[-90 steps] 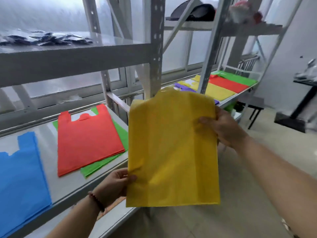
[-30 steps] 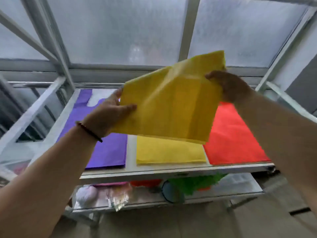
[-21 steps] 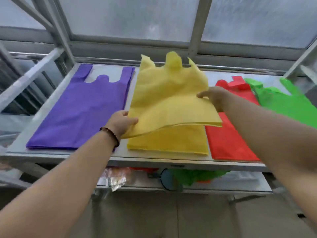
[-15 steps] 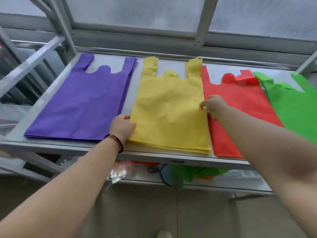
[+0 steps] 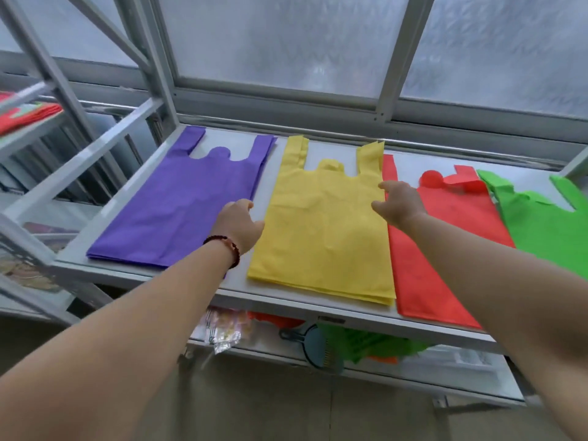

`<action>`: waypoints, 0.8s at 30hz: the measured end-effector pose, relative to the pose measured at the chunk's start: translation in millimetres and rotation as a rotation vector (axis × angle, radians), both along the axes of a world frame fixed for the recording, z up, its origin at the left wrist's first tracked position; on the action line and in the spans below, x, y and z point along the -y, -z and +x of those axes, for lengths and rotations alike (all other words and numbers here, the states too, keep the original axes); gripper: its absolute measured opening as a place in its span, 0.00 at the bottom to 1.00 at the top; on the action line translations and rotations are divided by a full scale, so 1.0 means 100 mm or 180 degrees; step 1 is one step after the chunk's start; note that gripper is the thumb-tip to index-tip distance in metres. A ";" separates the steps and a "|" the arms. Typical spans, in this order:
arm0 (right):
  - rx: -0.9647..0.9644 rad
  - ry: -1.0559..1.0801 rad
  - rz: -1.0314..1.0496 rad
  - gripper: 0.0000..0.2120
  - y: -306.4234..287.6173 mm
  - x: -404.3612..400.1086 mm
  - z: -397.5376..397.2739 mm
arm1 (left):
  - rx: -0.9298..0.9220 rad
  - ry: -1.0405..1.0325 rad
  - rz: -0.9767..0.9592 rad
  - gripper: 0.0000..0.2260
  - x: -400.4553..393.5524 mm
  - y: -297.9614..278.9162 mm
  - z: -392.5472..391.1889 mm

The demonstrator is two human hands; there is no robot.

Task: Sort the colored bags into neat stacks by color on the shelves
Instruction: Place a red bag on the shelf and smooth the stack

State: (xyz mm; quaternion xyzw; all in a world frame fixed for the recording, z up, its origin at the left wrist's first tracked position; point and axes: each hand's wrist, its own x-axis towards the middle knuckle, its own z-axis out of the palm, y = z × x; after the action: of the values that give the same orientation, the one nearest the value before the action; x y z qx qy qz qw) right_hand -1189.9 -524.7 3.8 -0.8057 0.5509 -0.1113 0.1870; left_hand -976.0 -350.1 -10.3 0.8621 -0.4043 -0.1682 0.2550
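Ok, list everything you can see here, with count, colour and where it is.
purple bags: one stack, purple, left on the shelf
yellow bags: one stack, yellow, middle
red bags: one stack, red, right of yellow
green bags: one stack, green, far right
shelf: one, grey metal, under the stacks
brush: one, dark, lower shelf
bracelet: one, dark beads, left wrist
left hand: at the yellow stack's left edge
right hand: at its right edge
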 end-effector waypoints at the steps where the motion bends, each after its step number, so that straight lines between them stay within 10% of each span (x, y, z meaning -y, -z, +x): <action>1: -0.0093 -0.0210 -0.0061 0.25 -0.09 -0.05 0.06 | 0.0183 0.0089 0.0001 0.24 -0.03 -0.12 0.07; 24: 0.0052 -0.3469 -0.0854 0.22 -1.29 -3.72 3.69 | 0.1077 -0.1263 0.0635 0.21 -3.91 -1.31 2.41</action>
State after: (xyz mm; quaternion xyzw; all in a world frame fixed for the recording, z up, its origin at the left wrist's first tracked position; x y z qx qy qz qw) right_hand -821.0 -152.5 132.8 -0.9897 0.0344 -0.0740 0.1176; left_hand -735.0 41.4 120.7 0.9611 -0.2459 -0.0075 0.1257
